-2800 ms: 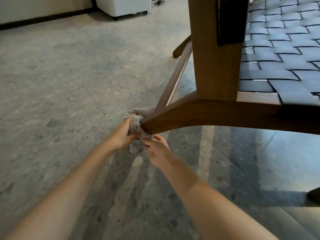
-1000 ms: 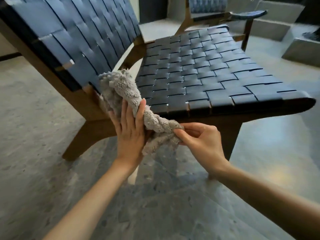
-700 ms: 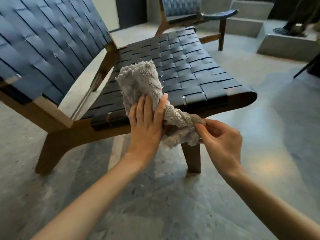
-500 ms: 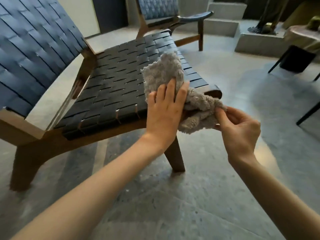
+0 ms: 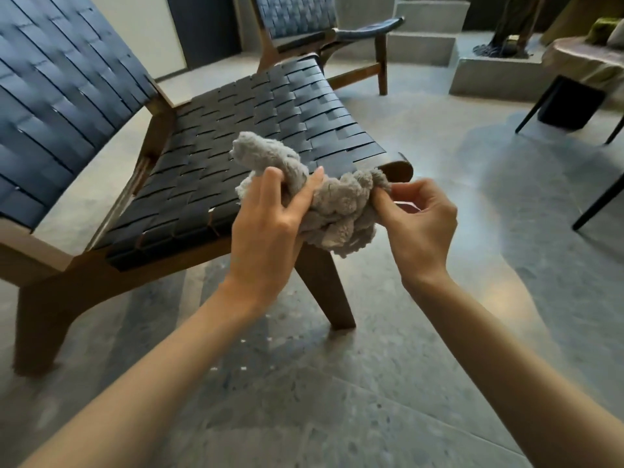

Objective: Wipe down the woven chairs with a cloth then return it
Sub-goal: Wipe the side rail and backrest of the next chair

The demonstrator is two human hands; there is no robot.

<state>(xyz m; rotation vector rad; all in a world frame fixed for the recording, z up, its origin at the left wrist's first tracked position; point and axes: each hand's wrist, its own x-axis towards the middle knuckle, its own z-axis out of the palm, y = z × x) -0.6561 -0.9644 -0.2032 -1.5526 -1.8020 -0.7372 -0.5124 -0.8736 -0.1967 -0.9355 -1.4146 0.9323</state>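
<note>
One speckled floor spreads under everything. On it stands the near chair, its dark strap seat and wooden frame filling the left and centre of the view. The far chair sits behind it, well apart, and shows only in part.

The cloth, grey and fluffy, hangs in the air between both hands. It is in front of the near chair's front rail and above its front leg, and as far as I can tell it touches no part of the chair.

The left hand grips the cloth's left part, with thumb and fingers curled round a bunch of it. The right hand pinches the right end between thumb and forefinger, the other fingers curled loosely behind.

The step looks like regathering the cloth between wipes. To do it well, pull the two ends apart to undo the twist. Then fold the cloth into a flat pad with a fresh face outward, so it slides along the straps and does not snag in the gaps.

The cloth's long axis runs across the view from left to right. Its left tip pokes up and away toward the seat, its right end points at the right hand, and the middle sags in a bulge below.
</note>
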